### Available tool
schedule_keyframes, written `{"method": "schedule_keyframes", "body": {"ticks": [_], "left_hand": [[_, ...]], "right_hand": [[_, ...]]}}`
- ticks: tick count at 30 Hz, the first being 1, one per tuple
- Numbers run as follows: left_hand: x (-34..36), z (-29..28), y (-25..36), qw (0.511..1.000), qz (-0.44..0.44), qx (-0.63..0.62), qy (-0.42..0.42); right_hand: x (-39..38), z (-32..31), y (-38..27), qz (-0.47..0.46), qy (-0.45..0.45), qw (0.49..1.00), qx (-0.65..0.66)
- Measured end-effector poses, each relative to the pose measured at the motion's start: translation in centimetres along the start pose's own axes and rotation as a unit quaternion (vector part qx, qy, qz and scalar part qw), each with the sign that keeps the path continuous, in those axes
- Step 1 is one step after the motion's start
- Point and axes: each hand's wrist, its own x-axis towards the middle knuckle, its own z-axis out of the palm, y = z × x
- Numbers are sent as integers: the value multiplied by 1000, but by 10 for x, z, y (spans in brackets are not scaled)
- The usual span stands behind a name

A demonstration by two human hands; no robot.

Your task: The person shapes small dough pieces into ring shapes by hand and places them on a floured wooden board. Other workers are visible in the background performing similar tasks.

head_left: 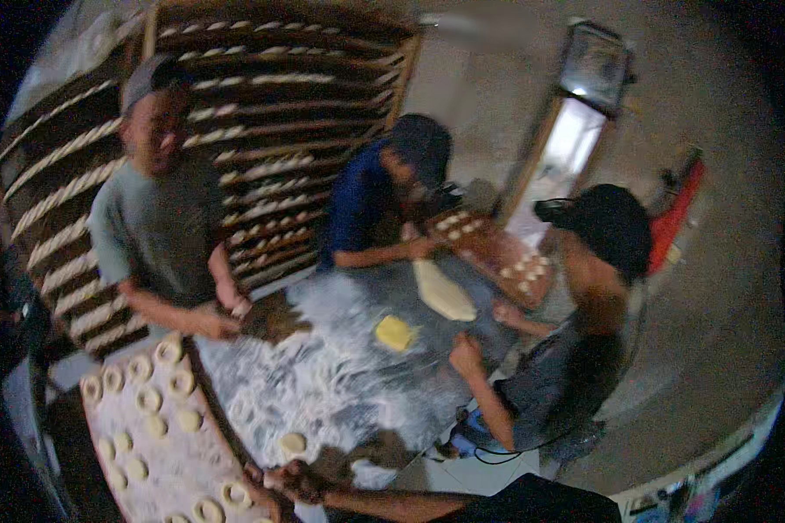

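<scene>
My right hand (pixel 300 480) reaches in from the lower right, its fingers curled near the corner of a floured tray. What it holds, if anything, is too dark and blurred to make out. Close against it lies part of my left hand (pixel 267 497), its fingers hidden or smeared. Just beyond my hands, a small round dough piece (pixel 293 443) rests on the floured worktable (pixel 270 392). To their left, the tray (pixel 167 471) carries several dough rings (pixel 148 399) and some plain dough rounds (pixel 190 421).
Across the table stand a person in grey (pixel 161 218) and one in blue (pixel 358 205); another (pixel 567 375) is at the right. A yellow lump (pixel 394 333), a flattened dough sheet (pixel 443 292) and a second tray (pixel 488 253) lie farther off. Behind, a rack (pixel 279 131) holds rows of dough pieces.
</scene>
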Motion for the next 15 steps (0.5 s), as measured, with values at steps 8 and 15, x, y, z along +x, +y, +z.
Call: {"method": "schedule_keyframes", "body": {"ticks": [8,15], "left_hand": [[-6,-45,-77,972,13,-213,102],[5,-87,26,978,-64,-28,196]], "right_hand": [[-10,-2,-6,0,-5,1000,9],[51,19,-64,-39,-174,968,177]]}}
